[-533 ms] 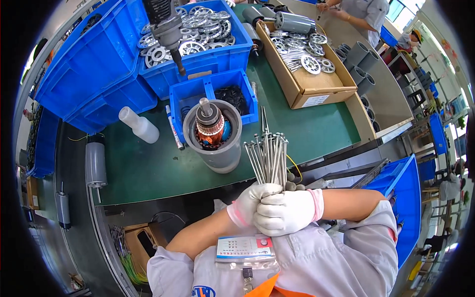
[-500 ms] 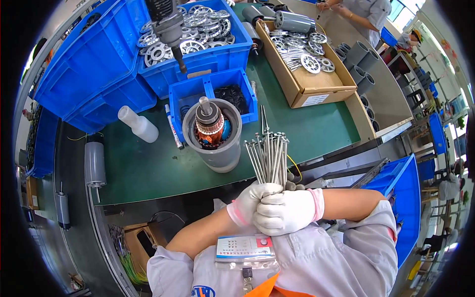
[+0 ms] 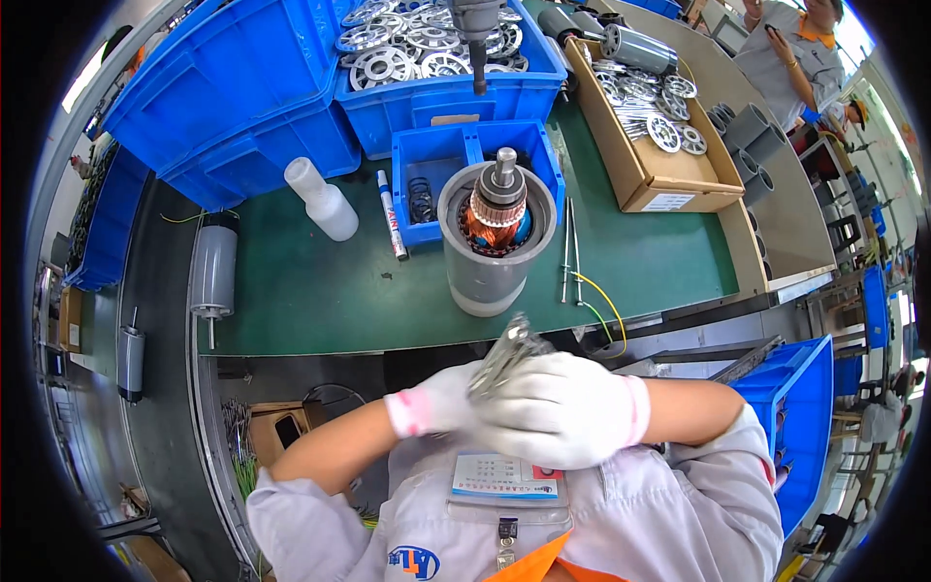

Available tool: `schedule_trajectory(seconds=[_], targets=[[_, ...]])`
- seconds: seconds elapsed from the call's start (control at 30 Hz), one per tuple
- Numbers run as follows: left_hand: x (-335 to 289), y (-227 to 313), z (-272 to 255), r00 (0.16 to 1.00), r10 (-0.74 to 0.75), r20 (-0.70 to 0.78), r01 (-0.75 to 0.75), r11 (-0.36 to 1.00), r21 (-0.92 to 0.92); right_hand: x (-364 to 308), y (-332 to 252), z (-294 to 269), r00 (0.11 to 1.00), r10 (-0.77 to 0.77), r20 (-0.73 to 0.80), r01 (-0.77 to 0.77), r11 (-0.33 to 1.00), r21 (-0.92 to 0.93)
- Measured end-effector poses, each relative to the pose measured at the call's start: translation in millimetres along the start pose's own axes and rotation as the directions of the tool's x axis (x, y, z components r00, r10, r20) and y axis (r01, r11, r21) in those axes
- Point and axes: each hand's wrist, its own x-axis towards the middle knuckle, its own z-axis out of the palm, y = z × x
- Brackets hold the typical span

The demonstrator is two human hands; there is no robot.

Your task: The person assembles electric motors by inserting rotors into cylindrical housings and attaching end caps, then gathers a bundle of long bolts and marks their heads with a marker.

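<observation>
In front of my chest a tilted bundle of long metal bolts is smeared by motion. My right hand, in a white glove, is closed round the bundle. My gloved left hand meets the bundle's lower left side; its fingers are blurred and partly hidden, so their grip does not show. Just beyond my hands a grey cylindrical motor housing stands upright on the green bench. A copper-wound armature sits inside it, shaft up. Two loose long bolts lie to its right.
Behind the housing is a divided blue bin with springs. Blue crates with metal discs stand farther back, under a hanging power driver. A white bottle and marker are left; a cardboard box is right. Another person stands far right.
The bolt bundle has gone from upright to tilted and lower, and blurs now. My left hand has shifted left on it. The view has moved, so the bench things sit farther right.
</observation>
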Motion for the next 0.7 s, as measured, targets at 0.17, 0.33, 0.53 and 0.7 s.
schedule_trajectory(seconds=[0.17,0.33,0.53,0.7], targets=[[-111.1,-32.7,-16.1,0.895,-0.444,0.027,0.36,0.686,-0.632,38.4,26.1,88.5,0.913,0.371,0.169,-0.303,0.895,-0.327],[-159.5,-34.3,-7.1,0.735,-0.608,-0.3,0.259,0.661,-0.704,87.6,57.0,145.8,0.688,0.678,0.26,-0.611,0.734,-0.297],[-166.2,-39.7,12.5,0.707,-0.564,-0.426,-0.05,0.561,-0.826,111.8,91.8,144.2,0.538,0.794,0.284,-0.476,0.564,-0.675],[-164.4,-44.2,11.2,0.73,-0.526,-0.436,-0.076,0.573,-0.816,85.2,106.8,175.0,0.479,0.862,0.168,-0.551,0.444,-0.707]])
